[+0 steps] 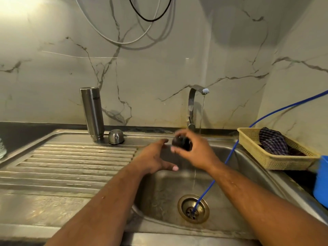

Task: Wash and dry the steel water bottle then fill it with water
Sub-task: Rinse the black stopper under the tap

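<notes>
The steel water bottle [92, 113] stands upside down at the back of the sink's drainboard, against the marble wall. Its steel outer cap [116, 137] sits beside it to the right. Over the sink basin my right hand [192, 151] grips a small dark inner stopper [182, 143], blurred by motion. My left hand [156, 159] hovers just left of it with fingers spread and holds nothing. A thin stream of water runs from the tap [195, 105] behind my hands.
A ribbed steel drainboard [71, 162] lies left of the basin [159, 192]. A blue hose [227, 160] runs from the right into the drain [193, 209]. A yellow basket [266, 157] with a checked cloth [274, 141] stands right; a blue container [321, 180] is at the right edge.
</notes>
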The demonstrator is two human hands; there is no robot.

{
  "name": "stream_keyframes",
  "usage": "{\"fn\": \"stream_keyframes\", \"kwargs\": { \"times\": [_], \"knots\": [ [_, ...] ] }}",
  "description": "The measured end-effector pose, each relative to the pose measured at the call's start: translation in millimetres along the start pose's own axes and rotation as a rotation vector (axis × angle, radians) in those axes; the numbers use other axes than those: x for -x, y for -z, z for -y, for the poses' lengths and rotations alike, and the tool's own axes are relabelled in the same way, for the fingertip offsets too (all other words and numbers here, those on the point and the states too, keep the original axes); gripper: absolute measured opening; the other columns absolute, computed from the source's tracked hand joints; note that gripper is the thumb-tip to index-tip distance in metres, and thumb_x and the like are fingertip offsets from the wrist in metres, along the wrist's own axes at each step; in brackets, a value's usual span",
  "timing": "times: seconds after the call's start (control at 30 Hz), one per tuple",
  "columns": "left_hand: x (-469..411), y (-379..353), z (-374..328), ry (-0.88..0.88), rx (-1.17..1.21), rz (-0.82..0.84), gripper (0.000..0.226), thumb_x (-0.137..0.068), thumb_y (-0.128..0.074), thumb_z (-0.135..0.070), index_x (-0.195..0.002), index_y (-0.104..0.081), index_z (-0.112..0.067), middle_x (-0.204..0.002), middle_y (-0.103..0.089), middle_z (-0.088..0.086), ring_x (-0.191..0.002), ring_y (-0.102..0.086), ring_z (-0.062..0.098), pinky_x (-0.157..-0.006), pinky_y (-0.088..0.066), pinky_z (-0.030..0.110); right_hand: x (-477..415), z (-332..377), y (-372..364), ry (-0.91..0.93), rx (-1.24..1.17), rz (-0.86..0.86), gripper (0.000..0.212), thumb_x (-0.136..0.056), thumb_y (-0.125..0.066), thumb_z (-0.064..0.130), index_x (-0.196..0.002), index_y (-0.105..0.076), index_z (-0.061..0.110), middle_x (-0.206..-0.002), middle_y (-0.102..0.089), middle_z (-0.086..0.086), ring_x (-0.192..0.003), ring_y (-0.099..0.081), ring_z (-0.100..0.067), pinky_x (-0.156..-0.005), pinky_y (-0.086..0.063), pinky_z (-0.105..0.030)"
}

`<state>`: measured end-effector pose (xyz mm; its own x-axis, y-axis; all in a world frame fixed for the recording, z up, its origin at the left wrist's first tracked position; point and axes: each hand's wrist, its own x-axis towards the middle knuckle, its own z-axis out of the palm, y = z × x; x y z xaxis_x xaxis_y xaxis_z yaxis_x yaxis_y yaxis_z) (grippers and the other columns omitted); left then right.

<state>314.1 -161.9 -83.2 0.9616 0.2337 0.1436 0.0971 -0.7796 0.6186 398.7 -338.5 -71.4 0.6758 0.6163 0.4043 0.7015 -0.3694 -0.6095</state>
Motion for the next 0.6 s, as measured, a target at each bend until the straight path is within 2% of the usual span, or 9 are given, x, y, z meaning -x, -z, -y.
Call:
{"fn": "stream_keyframes", "kwargs": {
  "times": [0.07,0.13,0.2,0.3,0.37,0.47,0.6],
  "knots": [
    [7,-1,-7,-0.028,0.036,0.003,0.115,-0.061,-0.092,-0.052,-0.156,-0.028,-0.036,-0.148,-0.051,-0.010,-0.137,-0.047,0.017,-0.116,-0.038,0.040,8,-9,-13,-0.071,0.149,0.172,0.060,-0.082,-0.084,0.028,-0.134,-0.056,0.035,-0.130,-0.062,0.010,-0.122,-0.058,-0.010,-0.097,-0.048,-0.024],
    [11,-2,-13,-0.069,0.025,-0.012,0.103,-0.070,-0.089,-0.047,-0.155,-0.033,-0.032,-0.147,-0.052,-0.008,-0.135,-0.048,0.015,-0.108,-0.037,0.029,6,-7,-12,-0.042,0.108,0.130,0.068,-0.079,-0.086,0.027,-0.138,-0.051,0.035,-0.134,-0.060,0.009,-0.122,-0.057,-0.010,-0.099,-0.047,-0.024],
    [18,1,-21,-0.072,0.091,-0.007,0.087,-0.077,-0.085,-0.043,-0.150,-0.041,-0.027,-0.142,-0.057,-0.006,-0.132,-0.051,0.014,-0.103,-0.036,0.024,1,2,-8,0.040,0.099,0.038,0.070,-0.079,-0.086,0.026,-0.137,-0.048,0.036,-0.134,-0.058,0.008,-0.119,-0.056,-0.010,-0.098,-0.048,-0.024],
    [22,6,-24,-0.055,0.331,0.068,0.063,-0.079,-0.080,-0.051,-0.134,-0.057,-0.032,-0.126,-0.067,-0.007,-0.121,-0.061,0.013,-0.107,-0.045,0.034,2,6,-6,0.101,0.118,0.011,0.060,-0.079,-0.085,0.028,-0.129,-0.052,0.035,-0.128,-0.060,0.007,-0.113,-0.057,-0.009,-0.099,-0.053,-0.031],
    [22,7,-20,-0.053,0.401,0.065,0.057,-0.078,-0.078,-0.060,-0.126,-0.062,-0.034,-0.117,-0.071,-0.008,-0.113,-0.065,0.011,-0.106,-0.051,0.041,4,7,-8,0.136,0.114,0.026,0.059,-0.079,-0.085,0.029,-0.130,-0.054,0.033,-0.126,-0.060,0.007,-0.110,-0.057,-0.008,-0.096,-0.053,-0.029],
    [19,5,-11,0.029,0.342,-0.099,0.066,-0.073,-0.080,-0.059,-0.129,-0.059,-0.032,-0.117,-0.068,-0.009,-0.111,-0.063,0.010,-0.105,-0.051,0.041,4,11,-10,0.139,0.083,0.041,0.075,-0.083,-0.082,0.022,-0.145,-0.044,0.038,-0.134,-0.053,0.008,-0.095,-0.060,-0.004,-0.084,-0.053,-0.019],
    [17,16,4,0.194,0.347,-0.299,0.054,-0.076,-0.087,-0.040,-0.121,-0.060,-0.026,-0.113,-0.065,-0.006,-0.107,-0.062,0.014,-0.098,-0.055,0.039,5,12,-18,0.162,0.160,0.061,0.087,-0.089,-0.077,0.025,-0.154,-0.023,0.048,-0.144,-0.041,0.011,-0.084,-0.060,-0.007,-0.071,-0.056,-0.020]
  ]
}}
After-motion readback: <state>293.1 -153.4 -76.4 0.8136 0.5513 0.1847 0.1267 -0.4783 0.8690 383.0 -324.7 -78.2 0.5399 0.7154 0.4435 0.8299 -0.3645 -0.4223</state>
